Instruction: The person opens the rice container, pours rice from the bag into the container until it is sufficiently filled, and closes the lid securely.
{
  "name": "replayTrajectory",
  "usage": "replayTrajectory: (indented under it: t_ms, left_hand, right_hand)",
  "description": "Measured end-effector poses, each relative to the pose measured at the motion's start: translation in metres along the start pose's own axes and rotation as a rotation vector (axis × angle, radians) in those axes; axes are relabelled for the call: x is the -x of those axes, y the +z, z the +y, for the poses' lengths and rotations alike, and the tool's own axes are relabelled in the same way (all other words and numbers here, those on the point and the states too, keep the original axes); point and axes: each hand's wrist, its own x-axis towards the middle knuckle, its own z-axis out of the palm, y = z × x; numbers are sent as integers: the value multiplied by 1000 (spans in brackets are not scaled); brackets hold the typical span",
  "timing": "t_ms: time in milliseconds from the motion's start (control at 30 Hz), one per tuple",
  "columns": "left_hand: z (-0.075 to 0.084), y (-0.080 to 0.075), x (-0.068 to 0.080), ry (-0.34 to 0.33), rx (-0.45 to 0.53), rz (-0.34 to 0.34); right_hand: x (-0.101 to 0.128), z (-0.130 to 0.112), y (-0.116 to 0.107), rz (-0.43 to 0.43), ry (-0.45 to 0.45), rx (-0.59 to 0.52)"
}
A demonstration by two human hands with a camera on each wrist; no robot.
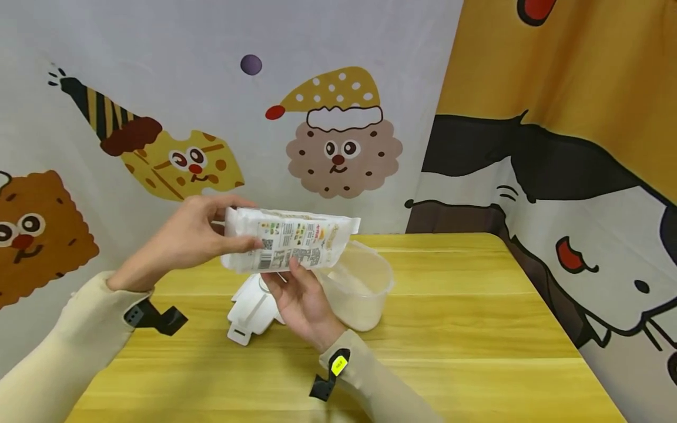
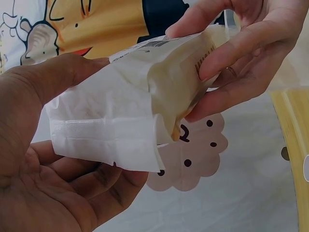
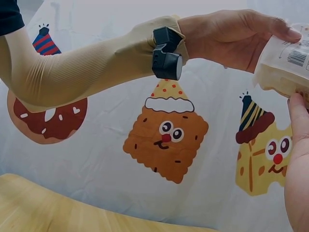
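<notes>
A white printed plastic bag lies nearly level in the air, held by both hands. My left hand grips its left end, thumb on the printed side. From below, my right hand holds it with the thumb on the front and fingers underneath; the left wrist view shows those fingers on the bag's far side. Just behind the bag's right end stands a clear plastic container, with pale contents inside. What the bag holds is hidden.
A white plastic lid lies on the wooden table, left of the container and partly behind the right hand. A cartoon-printed cloth hangs behind the table, and another patterned cloth hangs along the right.
</notes>
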Motion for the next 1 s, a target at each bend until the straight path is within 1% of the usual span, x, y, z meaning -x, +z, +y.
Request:
replayTrajectory:
  t_ms: [167,400,667,767,1000]
  left_hand:
    - [1,-2,1,-14,-11,5]
    - [0,1,-2,-31,-1,2]
    - [0,3,-3,5,38,5]
    - [-1,4,-3,8,45,7]
    - [0,4,-2,-33,47,14]
  right_hand:
    - [-2,2,1,5,-12,1]
    - [-3,1,0,14,-19,-8]
    - [-1,-1,-1,4,-26,-13]
    - [-2,-1,-1,-6,-30,-14]
    - [-2,0,-2,-5,-28,-7]
